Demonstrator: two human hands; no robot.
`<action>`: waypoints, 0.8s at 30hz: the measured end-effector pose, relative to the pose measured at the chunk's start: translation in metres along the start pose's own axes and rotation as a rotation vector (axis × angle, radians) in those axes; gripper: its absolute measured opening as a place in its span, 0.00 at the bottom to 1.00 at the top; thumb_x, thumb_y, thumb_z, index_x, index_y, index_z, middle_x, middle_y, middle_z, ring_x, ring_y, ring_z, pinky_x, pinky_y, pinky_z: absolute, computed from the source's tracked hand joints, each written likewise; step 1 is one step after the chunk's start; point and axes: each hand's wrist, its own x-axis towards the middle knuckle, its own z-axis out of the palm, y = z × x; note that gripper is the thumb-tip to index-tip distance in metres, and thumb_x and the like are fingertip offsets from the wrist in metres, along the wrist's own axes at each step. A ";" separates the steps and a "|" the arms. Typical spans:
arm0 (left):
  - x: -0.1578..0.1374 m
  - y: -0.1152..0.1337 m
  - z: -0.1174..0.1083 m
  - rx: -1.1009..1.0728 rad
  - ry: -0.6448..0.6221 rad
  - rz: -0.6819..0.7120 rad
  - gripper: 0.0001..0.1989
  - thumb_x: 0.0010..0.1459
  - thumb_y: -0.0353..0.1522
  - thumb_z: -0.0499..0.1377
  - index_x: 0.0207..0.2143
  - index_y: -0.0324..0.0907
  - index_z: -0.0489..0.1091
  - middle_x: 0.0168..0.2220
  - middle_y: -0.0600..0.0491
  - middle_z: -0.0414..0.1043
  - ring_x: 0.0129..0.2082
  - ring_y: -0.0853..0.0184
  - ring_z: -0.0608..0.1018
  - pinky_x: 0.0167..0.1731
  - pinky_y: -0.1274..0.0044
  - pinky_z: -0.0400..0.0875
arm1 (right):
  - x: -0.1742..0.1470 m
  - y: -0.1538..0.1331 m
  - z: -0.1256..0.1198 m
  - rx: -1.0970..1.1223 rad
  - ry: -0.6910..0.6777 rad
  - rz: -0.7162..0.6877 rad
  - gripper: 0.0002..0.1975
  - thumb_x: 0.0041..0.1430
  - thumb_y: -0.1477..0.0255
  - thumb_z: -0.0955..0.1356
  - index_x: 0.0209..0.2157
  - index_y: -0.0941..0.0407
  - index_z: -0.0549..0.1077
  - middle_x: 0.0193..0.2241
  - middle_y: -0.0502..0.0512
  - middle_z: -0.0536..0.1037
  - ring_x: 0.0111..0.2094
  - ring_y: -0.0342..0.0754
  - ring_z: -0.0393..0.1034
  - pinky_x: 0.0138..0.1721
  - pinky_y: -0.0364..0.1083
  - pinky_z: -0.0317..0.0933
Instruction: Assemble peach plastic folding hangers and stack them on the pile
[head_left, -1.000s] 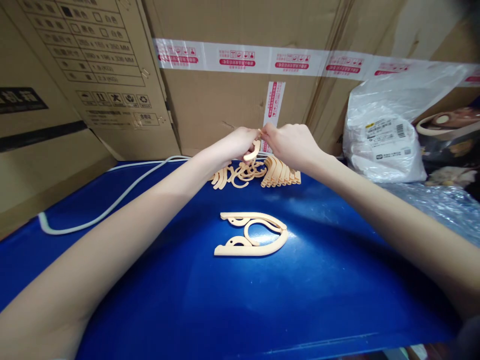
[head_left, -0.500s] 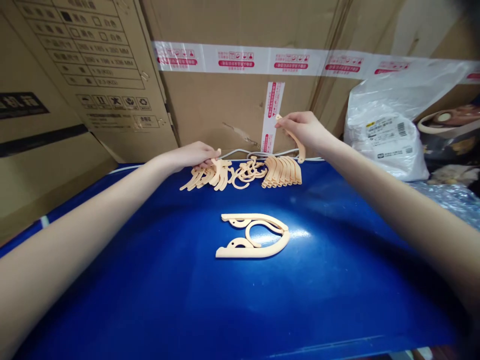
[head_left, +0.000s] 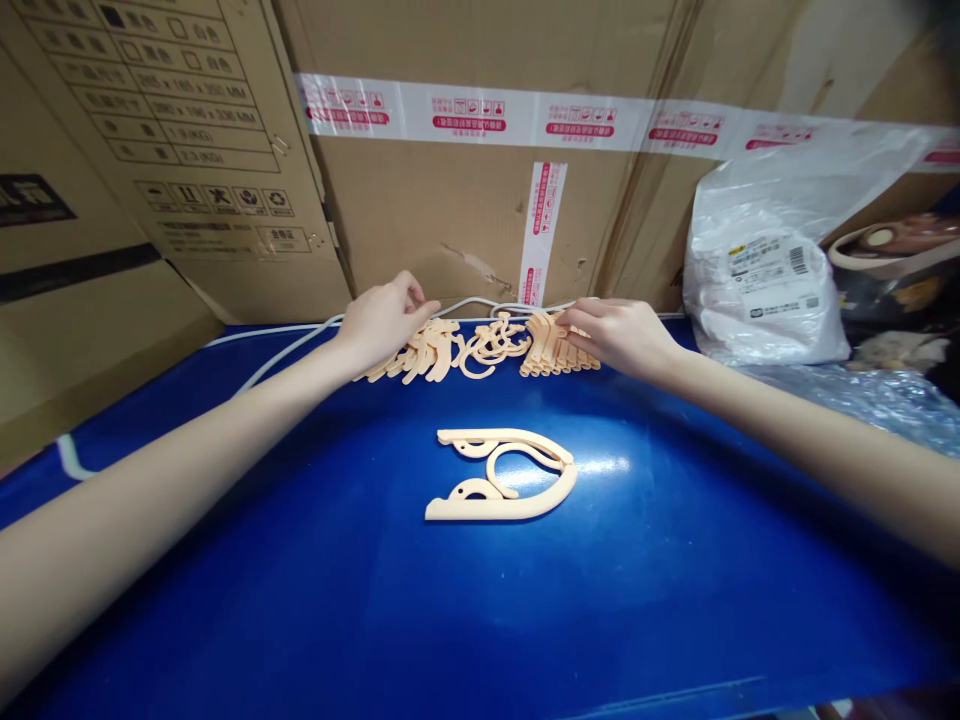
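Grip: our left hand [head_left: 386, 322] is hovering at the left heap with thumb and fingers curling toward each other; whether they are pinching a piece, we are failing to make out. Our right hand [head_left: 622, 333] is bending its fingers down onto the row of arms, their tips too hidden to show a hold.
Blue tabletop [head_left: 450, 620]: it is spreading beneath everything we are handling.
Folded hanger [head_left: 517, 509]: it is lying between our forearms, two arms meeting at the right, a hook curling between them.
Cream parts: the left heap [head_left: 431, 358], the tangled hooks [head_left: 495, 343] and the row of arms [head_left: 544, 352] are lying side by side beyond the hanger.
Backdrop: a white bag [head_left: 772, 290] is standing at right, before taped cardboard [head_left: 420, 210].
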 end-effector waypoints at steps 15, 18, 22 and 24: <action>-0.073 0.047 -0.029 -0.123 -0.703 0.337 0.23 0.52 0.51 0.61 0.45 0.49 0.70 0.47 0.52 0.74 0.44 0.60 0.74 0.37 0.77 0.64 | -0.012 0.001 0.013 0.414 -0.003 0.054 0.12 0.61 0.74 0.63 0.41 0.54 0.76 0.44 0.56 0.79 0.41 0.53 0.75 0.41 0.49 0.65; -0.079 0.041 -0.025 -0.131 -0.702 0.346 0.22 0.52 0.52 0.61 0.44 0.50 0.70 0.44 0.54 0.74 0.41 0.62 0.74 0.34 0.77 0.64 | -0.012 -0.002 0.011 0.438 -0.007 0.059 0.12 0.62 0.73 0.63 0.41 0.55 0.77 0.44 0.57 0.79 0.41 0.54 0.75 0.41 0.50 0.66; -0.084 0.041 -0.018 -0.169 -0.740 0.309 0.16 0.54 0.47 0.61 0.41 0.49 0.71 0.36 0.56 0.74 0.33 0.66 0.74 0.28 0.78 0.62 | -0.013 -0.007 0.006 0.447 -0.015 0.061 0.12 0.62 0.72 0.62 0.42 0.55 0.76 0.44 0.59 0.79 0.40 0.54 0.75 0.39 0.51 0.66; -0.085 0.042 -0.018 -0.204 -0.757 0.298 0.13 0.55 0.45 0.61 0.39 0.49 0.71 0.33 0.57 0.74 0.30 0.67 0.73 0.27 0.78 0.62 | -0.013 -0.010 0.004 0.445 -0.022 0.061 0.12 0.62 0.72 0.62 0.42 0.55 0.76 0.44 0.59 0.79 0.41 0.55 0.75 0.39 0.51 0.66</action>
